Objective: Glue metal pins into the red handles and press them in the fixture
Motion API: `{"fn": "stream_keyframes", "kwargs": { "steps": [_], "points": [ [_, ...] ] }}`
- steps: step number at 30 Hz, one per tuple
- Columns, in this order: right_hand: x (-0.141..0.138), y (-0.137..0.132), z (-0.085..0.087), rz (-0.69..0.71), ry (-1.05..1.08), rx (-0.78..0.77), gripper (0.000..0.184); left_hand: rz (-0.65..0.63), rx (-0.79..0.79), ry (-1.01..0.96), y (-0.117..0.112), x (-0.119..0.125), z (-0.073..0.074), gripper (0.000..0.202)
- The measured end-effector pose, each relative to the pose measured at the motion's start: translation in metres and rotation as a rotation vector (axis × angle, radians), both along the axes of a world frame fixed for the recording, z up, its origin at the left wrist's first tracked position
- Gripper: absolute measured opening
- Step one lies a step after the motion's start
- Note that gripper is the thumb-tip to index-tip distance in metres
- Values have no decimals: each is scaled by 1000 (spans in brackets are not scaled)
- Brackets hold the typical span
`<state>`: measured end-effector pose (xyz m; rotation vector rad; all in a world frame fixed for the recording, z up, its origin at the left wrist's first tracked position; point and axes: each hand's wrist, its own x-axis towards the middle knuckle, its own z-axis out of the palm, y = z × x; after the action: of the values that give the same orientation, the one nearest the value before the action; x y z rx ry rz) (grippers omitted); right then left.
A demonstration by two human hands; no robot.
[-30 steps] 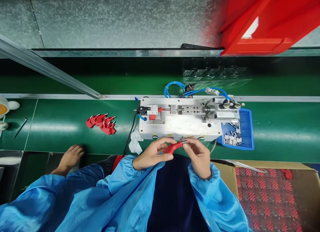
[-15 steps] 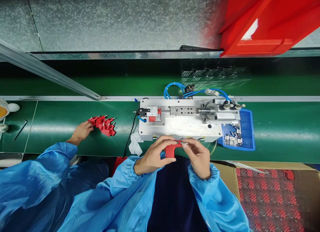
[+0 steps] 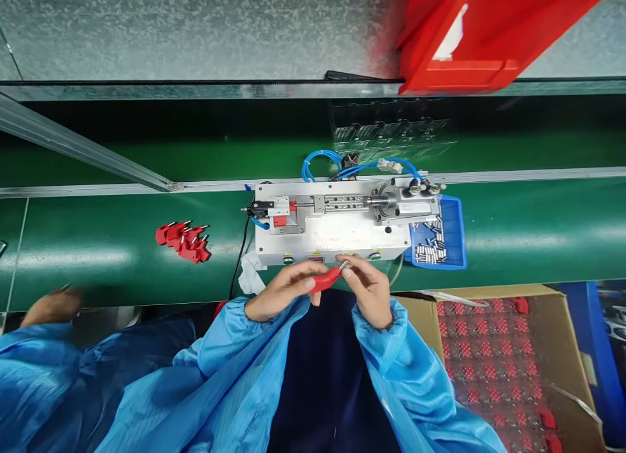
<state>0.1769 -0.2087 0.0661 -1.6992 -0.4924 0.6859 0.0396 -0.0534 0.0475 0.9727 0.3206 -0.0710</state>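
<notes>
red part held between both hands, pin end up and to the right

from my remote station i read the left hand as closed around the body of a red plastic part, thumb on top and fingers beneath. the right hand was pinched shut on the metal pin at the part's other end. the part sat between the two hands, just in front of the near edge of the press fixture, held clear of the green surface rather than resting on it. its long axis ran from lower left to upper right. the pin end therefore lay at the right hand's fingertips, and the body lay toward the left hand. the right hand was also the nearer to the blue tray of loose pins. i noted a pile of red parts well apart to the left, a carton of racked parts on the right, and a co-worker's hand at far left.
</notes>
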Motion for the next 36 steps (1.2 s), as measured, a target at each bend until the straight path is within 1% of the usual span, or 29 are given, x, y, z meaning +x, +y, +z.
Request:
{"fn": "stream_keyframes", "kwargs": {
  "steps": [2, 4, 9, 13, 15, 16, 18, 19, 20, 21, 23, 25, 26, 27, 28, 30, 31, 33, 36],
  "points": [
    [-1, -1, 0, 10, 18, 16, 42, 29, -101, 7, 0, 1, 1, 59],
    [-2, -1, 0, 13, 31, 37, 43, 38, -164, 30, -1, 2, 1, 61],
    [-5, -1, 0, 27, 41, 72, 44, 40, -247, 51, -8, -1, -3, 65],
    [-8, -4, 2, 83, 49, 117, 44, 7, -341, 40, -14, -4, -8, 67],
    [-10, -7, 0, 113, 47, 124, 42, -24, -355, 16, -18, -7, -8, 66],
    [-12, -8, -2, 120, 40, 122, 41, -29, -336, 1, -20, -9, -8, 65],
    [-14, -11, -7, 106, 5, 100, 39, 11, -228, -22, -22, -18, -9, 61],
    [-15, -12, -10, 92, -15, 81, 38, 65, -134, -26, -20, -24, -12, 59],
    [-16, -14, -13, 84, -31, 61, 38, 144, -12, -22, -16, -31, -17, 57],
    [-16, -15, -16, 82, -40, 42, 38, 250, 132, -6, -10, -39, -25, 55],
    [-16, -18, -21, 98, -35, 17, 40, 514, 464, 70, 12, -57, -45, 52],
    [-14, -21, -23, 113, -16, 8, 43, 779, 794, 225, 43, -74, -68, 47],
    [-13, -22, -23, 114, -8, 3, 44, 862, 944, 347, 60, -81, -80, 44],
    [-13, -22, -24, 116, 1, -3, 45, 880, 1085, 514, 76, -87, -91, 39],
    [-13, -22, -24, 121, 9, -10, 46, 850, 1196, 671, 91, -91, -100, 36],
    [-14, -21, -25, 138, 18, -20, 47, 793, 1287, 808, 113, -95, -115, 31],
    [-14, -20, -26, 149, 18, -22, 48, 760, 1307, 826, 120, -96, -120, 29],
    [-15, -20, -27, 161, 9, -23, 49, 706, 1341, 819, 127, -94, -125, 24],
    [-15, -25, -30, 142, -18, -22, 50, 671, 1411, 802, 128, -86, -123, 16]
  ]
}}
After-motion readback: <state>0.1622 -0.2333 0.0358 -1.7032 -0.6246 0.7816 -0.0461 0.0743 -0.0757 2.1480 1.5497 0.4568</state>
